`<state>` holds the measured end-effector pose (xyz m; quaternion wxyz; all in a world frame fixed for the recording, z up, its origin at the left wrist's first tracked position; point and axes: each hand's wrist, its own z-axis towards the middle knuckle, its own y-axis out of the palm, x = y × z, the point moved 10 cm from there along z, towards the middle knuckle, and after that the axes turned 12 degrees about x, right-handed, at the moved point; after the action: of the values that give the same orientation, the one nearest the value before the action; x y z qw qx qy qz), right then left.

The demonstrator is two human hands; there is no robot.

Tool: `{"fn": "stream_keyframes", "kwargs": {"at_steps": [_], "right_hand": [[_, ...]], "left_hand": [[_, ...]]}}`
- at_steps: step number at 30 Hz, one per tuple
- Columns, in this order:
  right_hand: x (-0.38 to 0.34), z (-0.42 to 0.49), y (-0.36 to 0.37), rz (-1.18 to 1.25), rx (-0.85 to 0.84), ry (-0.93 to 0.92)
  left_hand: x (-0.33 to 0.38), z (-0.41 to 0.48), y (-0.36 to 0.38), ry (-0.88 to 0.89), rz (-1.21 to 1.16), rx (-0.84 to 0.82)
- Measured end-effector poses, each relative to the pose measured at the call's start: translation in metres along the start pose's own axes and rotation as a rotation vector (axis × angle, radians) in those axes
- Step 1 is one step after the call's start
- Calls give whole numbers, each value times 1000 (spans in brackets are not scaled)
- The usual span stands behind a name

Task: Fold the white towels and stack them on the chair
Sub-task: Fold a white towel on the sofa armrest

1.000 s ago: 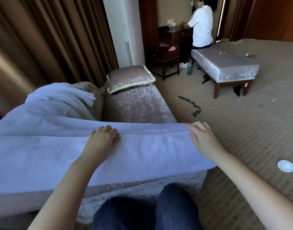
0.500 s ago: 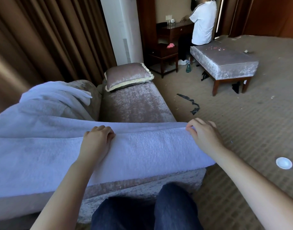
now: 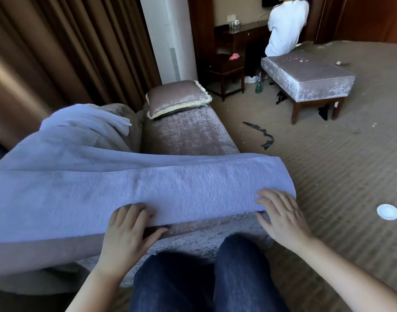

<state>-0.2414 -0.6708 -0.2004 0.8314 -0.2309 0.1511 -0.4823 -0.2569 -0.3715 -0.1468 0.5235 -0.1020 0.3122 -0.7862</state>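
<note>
The white towel [image 3: 148, 188] is lying folded in a long band across the chair [image 3: 188, 136], its left end running out of our view, with a second towel [image 3: 80, 122] sitting crumpled behind it. The left hand [image 3: 125, 235] is resting bent fingers on the near hem, thumb below it, and we are unable to tell whether it is grasping. The right hand [image 3: 281, 217] is lying released, fingers spread, on the towel's near right corner, hiding that corner.
</note>
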Motion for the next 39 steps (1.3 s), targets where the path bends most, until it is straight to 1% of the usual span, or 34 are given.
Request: {"fn": "stream_keyframes", "kwargs": {"at_steps": [2,4,7,11,13,15,18,23,28,31,34,37,39], "right_hand": [[2,3,-4,-10,34,29],[11,4,-9,-40,61,101],[32,5,-15,-78,38,224],[50,4,-27,-116,44,273],[54,0,-31,-128,55,284],[52,-2,-38,-126,95,262],[49,-7,-44,-98,111,257],[43,-10,-46,-99,62,255],[38,23,-47,-62,117,241],[31,55,-36,-33,161,201],[28,90,-16,-18,186,160],[29,123,11,6,185,122],[30,145,31,18,181,105]], "left_hand": [[-7,-7,-3,-3,20,0],[-16,-11,-8,-34,31,18],[-36,-17,-16,-94,68,17],[-76,-28,-28,-232,137,-60],[-90,-31,-34,-272,136,-72],[-96,-30,-37,-262,122,-77],[-93,-33,-42,-221,117,-69],[-88,-35,-51,-218,98,-99],[-78,18,-54,-212,87,-93],[-69,66,-33,-182,72,-69],[-59,110,6,-120,84,-99],[-58,145,59,-64,115,-188],[-54,158,98,39,187,-269]]}}
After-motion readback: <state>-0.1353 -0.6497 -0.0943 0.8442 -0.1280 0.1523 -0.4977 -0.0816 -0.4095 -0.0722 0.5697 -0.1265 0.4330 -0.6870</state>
